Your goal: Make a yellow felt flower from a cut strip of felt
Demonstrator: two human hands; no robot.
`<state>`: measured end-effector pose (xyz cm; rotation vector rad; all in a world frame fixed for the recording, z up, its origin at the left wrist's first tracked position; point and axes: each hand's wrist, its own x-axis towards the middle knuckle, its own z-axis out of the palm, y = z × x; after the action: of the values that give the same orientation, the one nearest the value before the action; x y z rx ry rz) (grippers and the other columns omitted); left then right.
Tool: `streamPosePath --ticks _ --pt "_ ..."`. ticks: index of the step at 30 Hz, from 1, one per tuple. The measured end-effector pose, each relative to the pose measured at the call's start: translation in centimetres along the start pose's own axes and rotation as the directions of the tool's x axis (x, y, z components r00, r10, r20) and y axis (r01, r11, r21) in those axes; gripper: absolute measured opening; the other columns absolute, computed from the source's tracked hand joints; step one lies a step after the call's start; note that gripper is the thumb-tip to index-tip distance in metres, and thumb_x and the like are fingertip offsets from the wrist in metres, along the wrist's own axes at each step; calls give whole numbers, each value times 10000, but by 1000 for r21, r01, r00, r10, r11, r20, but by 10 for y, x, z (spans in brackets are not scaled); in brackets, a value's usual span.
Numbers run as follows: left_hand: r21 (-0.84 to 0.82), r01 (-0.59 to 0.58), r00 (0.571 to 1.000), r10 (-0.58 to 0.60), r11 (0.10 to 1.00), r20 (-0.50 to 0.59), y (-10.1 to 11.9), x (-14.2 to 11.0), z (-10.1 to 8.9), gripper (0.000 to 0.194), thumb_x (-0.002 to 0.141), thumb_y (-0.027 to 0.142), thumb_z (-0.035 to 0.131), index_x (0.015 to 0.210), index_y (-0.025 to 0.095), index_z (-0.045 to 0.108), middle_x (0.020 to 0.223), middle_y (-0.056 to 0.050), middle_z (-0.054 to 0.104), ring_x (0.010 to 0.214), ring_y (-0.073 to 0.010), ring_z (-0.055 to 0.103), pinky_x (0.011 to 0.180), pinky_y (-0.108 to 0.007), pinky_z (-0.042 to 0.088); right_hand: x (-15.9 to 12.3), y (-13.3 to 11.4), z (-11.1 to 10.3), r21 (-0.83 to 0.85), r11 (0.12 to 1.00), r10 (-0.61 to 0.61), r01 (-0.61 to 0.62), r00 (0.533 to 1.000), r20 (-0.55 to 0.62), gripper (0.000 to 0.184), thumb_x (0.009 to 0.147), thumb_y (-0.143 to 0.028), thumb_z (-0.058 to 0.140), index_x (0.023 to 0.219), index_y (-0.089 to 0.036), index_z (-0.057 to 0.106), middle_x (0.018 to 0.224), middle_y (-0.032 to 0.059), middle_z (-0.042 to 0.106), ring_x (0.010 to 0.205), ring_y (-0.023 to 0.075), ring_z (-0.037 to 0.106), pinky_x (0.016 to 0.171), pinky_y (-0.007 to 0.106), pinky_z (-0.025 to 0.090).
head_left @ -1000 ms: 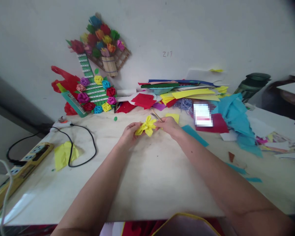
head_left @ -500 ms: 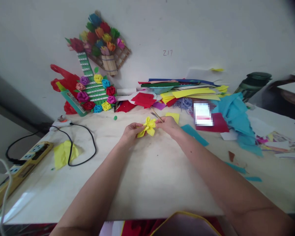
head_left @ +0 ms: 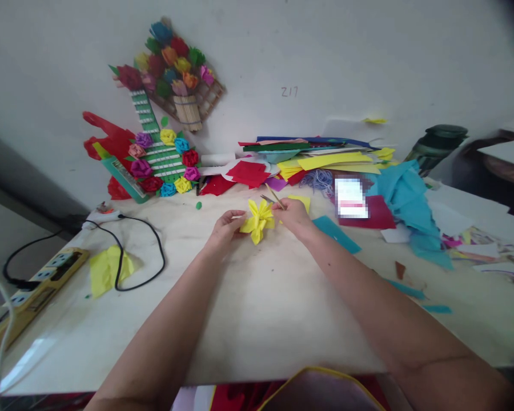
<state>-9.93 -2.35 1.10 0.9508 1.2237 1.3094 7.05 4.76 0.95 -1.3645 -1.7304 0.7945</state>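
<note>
A yellow paper flower (head_left: 257, 221) with several pointed petals is between my two hands, over the middle of the table. My left hand (head_left: 228, 227) pinches its left petal between thumb and fingers. On the other side, my right hand (head_left: 294, 216) is closed around a thin wooden stick (head_left: 274, 196) that slants up to the left. The fingertips of that hand also touch the flower's right edge. A dark pointed tip (head_left: 265, 198) shows beside the stick; what it belongs to is hidden.
Coloured paper sheets (head_left: 334, 162) are stacked along the wall, near a phone (head_left: 351, 198). Blue crepe paper (head_left: 405, 194) lies right. To the left are a glue bottle (head_left: 124, 177), a paper-flower guitar (head_left: 165, 157), a black cable (head_left: 163, 251) and a power strip (head_left: 43, 285).
The yellow flower has turned and its petals now spread wider toward me. My left fingers have shifted toward its outer edge. The stick in my right hand stands a little steeper.
</note>
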Motion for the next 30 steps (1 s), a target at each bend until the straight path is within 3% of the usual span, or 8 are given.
streamPosePath --ticks 4,8,14,24,30 --pt "37 5 1000 -5 999 -13 2 -2 -1 466 621 382 618 1013 169 485 690 -45 606 552 -122 559 534 -246 442 -4 -4 -2 -59 995 -85 85 996 -1 153 609 -243 485 684 -185 605 593 -7 574 540 104 486 510 210 363" --pt "32 -51 999 51 998 -10 5 -5 2 528 608 389 629 1071 199 462 801 -55 603 620 -130 566 547 -243 437 -9 -13 -6 -64 987 -138 145 985 100 145 608 -236 495 680 -179 607 596 -9 573 545 103 486 521 209 363" --pt "16 -141 988 140 990 71 6 -8 6 498 594 350 648 1035 182 490 775 -28 582 652 -124 562 589 -238 432 -14 -20 -6 -44 973 -216 226 964 157 142 624 -229 498 692 -164 605 629 -5 587 577 100 497 550 200 370" --pt "158 -144 990 144 977 9 -1 -4 3 511 596 269 617 1072 170 460 643 0 551 533 -116 549 490 -218 421 -18 -18 1 -146 942 -277 302 945 173 158 673 -256 465 734 -190 595 636 -8 600 580 108 516 546 202 370" --pt "118 -121 992 117 986 35 3 -6 5 469 571 170 572 1028 203 474 646 14 559 429 -74 495 382 -170 347 -23 -20 2 -93 934 -325 344 930 174 166 700 -268 470 787 -198 594 693 -8 622 604 111 535 580 212 389"
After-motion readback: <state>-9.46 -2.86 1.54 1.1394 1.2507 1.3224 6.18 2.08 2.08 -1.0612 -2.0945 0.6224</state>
